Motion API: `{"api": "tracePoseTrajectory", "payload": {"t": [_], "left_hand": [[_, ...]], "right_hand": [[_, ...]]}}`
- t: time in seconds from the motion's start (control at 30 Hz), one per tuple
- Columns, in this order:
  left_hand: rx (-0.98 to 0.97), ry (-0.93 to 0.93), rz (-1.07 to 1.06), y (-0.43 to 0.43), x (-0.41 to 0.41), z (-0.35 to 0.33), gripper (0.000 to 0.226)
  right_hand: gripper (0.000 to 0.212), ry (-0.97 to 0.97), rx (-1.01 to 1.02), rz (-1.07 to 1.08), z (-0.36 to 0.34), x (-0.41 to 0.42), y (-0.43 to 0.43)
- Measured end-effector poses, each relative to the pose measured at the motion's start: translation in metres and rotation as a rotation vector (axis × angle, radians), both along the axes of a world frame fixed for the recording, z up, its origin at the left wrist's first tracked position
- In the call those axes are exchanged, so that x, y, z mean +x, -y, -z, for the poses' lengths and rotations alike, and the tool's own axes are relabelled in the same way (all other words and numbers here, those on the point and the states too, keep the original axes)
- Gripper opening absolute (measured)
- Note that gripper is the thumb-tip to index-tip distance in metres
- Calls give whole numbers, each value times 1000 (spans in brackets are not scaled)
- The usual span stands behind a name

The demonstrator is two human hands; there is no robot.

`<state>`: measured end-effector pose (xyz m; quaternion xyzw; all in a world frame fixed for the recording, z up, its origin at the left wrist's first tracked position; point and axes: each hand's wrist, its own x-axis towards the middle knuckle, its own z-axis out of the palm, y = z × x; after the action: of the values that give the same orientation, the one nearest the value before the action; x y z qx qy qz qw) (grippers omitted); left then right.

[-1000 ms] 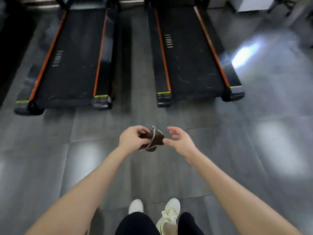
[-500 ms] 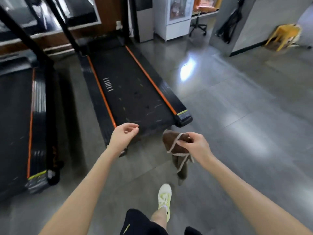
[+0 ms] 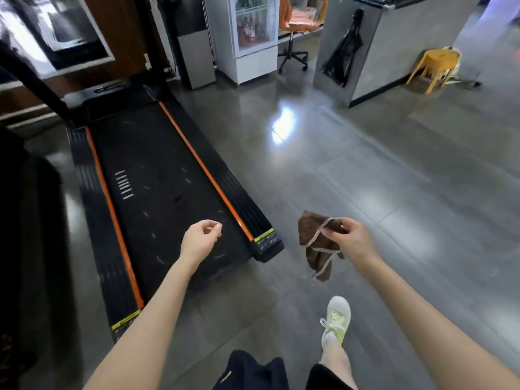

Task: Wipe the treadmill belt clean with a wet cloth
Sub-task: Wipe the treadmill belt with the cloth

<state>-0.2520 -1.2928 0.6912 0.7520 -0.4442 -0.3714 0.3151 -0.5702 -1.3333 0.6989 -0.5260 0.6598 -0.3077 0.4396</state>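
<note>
Glossy grey tiled floor point(image 3: 394, 178), long black orange-edged treadmill belt point(image 3: 157, 192) running away lengthwise; brown pale-hemmed cloth point(image 3: 309, 235) pinched in right hand point(image 3: 349, 240), hanging just right of belt's near end, untouching; left hand point(image 3: 201, 239) loosely curled, empty, above belt, nearer.

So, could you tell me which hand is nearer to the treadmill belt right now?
Left. The left hand is over the near end of the treadmill belt, holding nothing; the right hand holds the brown cloth over the floor, right of the belt.
</note>
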Motion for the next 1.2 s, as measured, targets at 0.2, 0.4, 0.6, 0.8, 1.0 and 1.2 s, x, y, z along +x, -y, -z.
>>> {"api": "tracePoseTrajectory", "payload": {"t": [0.2,0.4,0.6,0.8,1.0,1.2], "left_hand": [[21,59,-156,107,-47,8,11],[93,31,-414,160,-88,12,13],[130,-41,-661,239,-101,47,14],[154,-47,-718,385,-63,56,17],[151,1,-750,518,-13,33,16],[123,47,-914,610,33,32,13]], "right_hand": [[13,-93,-30,-239,-5,-45,161],[9,-179,-76,-432,-19,-49,314],[20,-176,-96,-540,-19,2,460],[15,-179,-101,-704,-16,66,615],[18,-207,-171,-799,-32,141,750],[39,-266,-230,-1008,-31,232,862]]}}
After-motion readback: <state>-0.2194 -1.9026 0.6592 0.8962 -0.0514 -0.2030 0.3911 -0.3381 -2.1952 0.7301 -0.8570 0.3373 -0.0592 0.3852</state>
